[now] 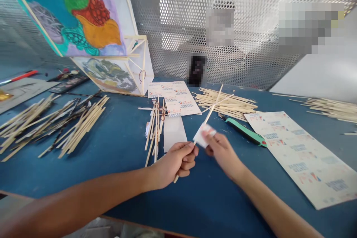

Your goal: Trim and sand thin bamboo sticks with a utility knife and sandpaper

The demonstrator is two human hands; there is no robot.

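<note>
My left hand [174,163] is closed in a fist around a thin wooden stick [213,106], whose lower end pokes out beneath the fingers. The stick slants up and away to the right over the blue table. Just above that fist, my right hand [223,153] pinches a small white piece of sandpaper [199,137] folded around the stick; it is slightly blurred. Behind the stick lies a pile of pale wooden sticks [237,106]. A green utility knife [245,131] rests to the right of my right hand.
Printed sandpaper sheets [304,160] lie at right, with another sheet [178,96] at centre back. Stick bundles [83,128] spread across the left, and more sticks [154,134] lie near my left hand. A painted stick-framed lantern [108,74] stands behind. Perforated metal panel [173,15] backs the table.
</note>
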